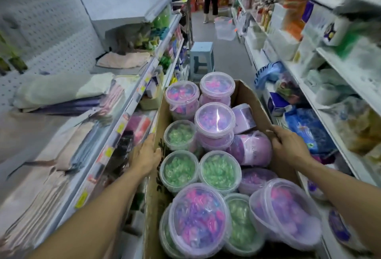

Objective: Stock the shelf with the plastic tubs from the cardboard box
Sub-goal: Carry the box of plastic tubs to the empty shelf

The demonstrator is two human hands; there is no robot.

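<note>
While folded cloths [61, 91] lie on the left shelf [115, 118], the left hand [145, 155] presses its straight-fingered grip flat against the left wall of the cardboard box [250, 102]. Inside the box sit the plastic tubs [214, 117], green-filled and pink-purple, some upright, some tipped. The right hand [288, 145] curls its grip over the box's right rim. Beyond stands a blue stool [201, 56].
</note>
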